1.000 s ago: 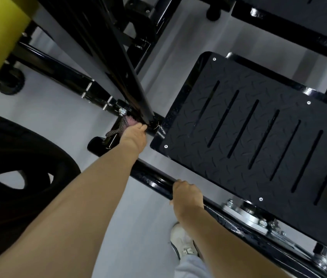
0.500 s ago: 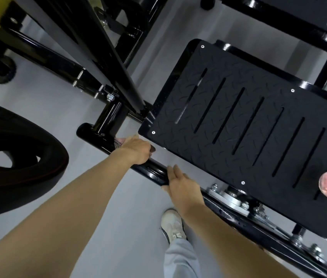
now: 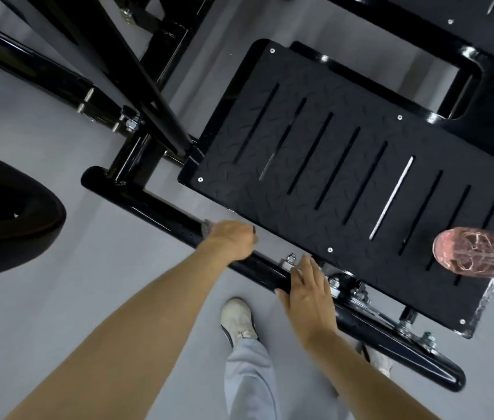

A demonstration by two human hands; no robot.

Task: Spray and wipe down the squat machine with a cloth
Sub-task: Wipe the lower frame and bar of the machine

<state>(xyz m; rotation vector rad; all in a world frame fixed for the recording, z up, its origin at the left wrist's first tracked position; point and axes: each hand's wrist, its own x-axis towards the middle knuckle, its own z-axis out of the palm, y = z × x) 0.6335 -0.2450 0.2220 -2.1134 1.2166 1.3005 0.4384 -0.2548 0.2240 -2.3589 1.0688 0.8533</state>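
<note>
I judge this the wiping step: my left hand [image 3: 230, 237], forearm stretched out, clenches the cloth [image 3: 207, 227] against the frame bar [image 3: 154, 206]. Further right along the bar my right hand [image 3: 306, 294] lies flat, fingers straight, holding nothing. Next I'd slide the cloth along the bar toward it. Beyond the bar, a pink bottle [image 3: 470, 250] sits on the footplate [image 3: 320, 165].

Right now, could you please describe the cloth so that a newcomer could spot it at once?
Find the large black slotted footplate; a glossy black tube runs along its near edge. The cloth is the grey woven scrap peeking from under the left hand on that tube, whereas the right hand beside it is empty.
</note>
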